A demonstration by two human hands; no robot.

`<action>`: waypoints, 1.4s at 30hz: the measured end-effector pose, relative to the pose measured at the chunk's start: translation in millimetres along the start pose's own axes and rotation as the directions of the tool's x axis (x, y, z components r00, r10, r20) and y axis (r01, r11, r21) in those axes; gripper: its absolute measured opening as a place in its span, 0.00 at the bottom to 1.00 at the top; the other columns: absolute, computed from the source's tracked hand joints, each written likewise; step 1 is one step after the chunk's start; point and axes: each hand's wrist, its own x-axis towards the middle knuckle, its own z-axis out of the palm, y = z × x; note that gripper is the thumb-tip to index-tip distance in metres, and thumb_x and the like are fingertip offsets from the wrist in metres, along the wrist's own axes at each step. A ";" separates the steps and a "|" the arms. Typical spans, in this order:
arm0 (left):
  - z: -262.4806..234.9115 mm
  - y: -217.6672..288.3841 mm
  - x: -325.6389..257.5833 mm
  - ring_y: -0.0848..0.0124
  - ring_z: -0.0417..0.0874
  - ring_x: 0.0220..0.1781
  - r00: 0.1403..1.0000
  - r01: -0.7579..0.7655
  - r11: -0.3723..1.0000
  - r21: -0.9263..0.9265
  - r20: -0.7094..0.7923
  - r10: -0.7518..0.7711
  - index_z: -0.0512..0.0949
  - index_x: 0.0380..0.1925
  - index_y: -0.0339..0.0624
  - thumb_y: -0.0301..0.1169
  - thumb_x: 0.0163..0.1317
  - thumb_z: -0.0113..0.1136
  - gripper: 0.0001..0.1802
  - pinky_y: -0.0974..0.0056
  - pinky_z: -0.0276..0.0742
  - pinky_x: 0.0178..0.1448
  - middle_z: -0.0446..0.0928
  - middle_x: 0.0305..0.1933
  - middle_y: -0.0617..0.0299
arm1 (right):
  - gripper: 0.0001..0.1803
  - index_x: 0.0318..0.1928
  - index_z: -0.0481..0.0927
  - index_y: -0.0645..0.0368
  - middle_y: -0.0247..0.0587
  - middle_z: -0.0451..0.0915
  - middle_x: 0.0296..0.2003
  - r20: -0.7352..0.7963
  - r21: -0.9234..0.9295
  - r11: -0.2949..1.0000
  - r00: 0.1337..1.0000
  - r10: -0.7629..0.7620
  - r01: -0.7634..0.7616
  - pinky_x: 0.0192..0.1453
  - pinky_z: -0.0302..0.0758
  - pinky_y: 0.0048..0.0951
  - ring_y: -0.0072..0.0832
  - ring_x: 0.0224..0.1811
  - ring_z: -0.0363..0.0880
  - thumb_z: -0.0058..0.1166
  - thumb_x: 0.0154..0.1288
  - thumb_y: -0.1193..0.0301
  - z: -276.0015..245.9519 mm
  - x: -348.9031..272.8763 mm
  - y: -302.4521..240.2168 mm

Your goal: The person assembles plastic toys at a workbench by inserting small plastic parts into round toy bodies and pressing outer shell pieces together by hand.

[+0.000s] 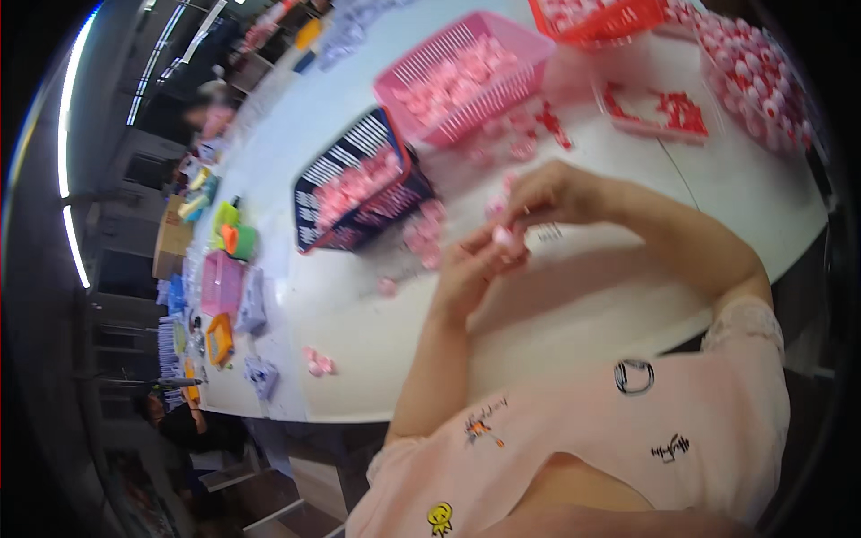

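Note:
Over the white table, my left hand [468, 273] is closed in a pinch around a small round pink-and-white piece [505, 239]. My right hand [554, 194] meets it from above, with thumb and fingers pressed together just over that piece. Whatever the right fingers hold is too small and too hidden to name. Behind the hands lie loose pink pieces [423, 235], beside a dark blue slatted basket [395, 208] of similar pink pieces. A larger pink basket [529, 63], also filled with pink pieces, stands farther back.
A shallow clear tray [664, 136] with small red parts lies at the right. Beyond it are a heap of red-and-white balls [749, 72] and a red basket [619, 25]. Toward the left table end stand a pink bin [221, 282] and an orange container [219, 339]. Another person [202, 429] is at far left.

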 end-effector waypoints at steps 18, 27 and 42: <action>4.7 10.5 -4.3 0.68 0.78 0.41 0.997 -0.079 0.990 0.115 -0.002 0.080 0.68 0.52 0.33 0.30 0.56 0.56 0.23 0.62 0.77 0.46 0.75 0.43 0.55 | 0.07 0.34 0.79 0.62 0.40 0.79 0.28 0.074 0.142 0.989 0.997 0.020 -0.031 0.35 0.74 0.24 0.25 0.31 0.78 0.58 0.52 0.75 -3.2 0.7 -2.9; 4.2 12.3 -4.1 0.69 0.78 0.42 0.998 -0.065 0.985 0.158 0.016 0.063 0.69 0.50 0.33 0.31 0.54 0.58 0.24 0.64 0.78 0.44 0.76 0.43 0.55 | 0.08 0.33 0.80 0.63 0.42 0.79 0.28 0.185 -0.479 0.878 0.978 0.091 0.009 0.35 0.73 0.24 0.28 0.30 0.78 0.59 0.50 0.76 -3.6 5.4 -29.7; 9.1 10.8 -4.1 0.68 0.78 0.43 0.995 -0.085 0.996 -0.005 -0.050 0.084 0.69 0.50 0.33 0.30 0.55 0.58 0.23 0.65 0.79 0.45 0.75 0.44 0.52 | 0.09 0.36 0.79 0.64 0.35 0.79 0.27 0.003 -0.105 0.949 0.954 0.300 -0.298 0.31 0.71 0.19 0.18 0.27 0.75 0.57 0.55 0.73 6.3 6.6 -29.9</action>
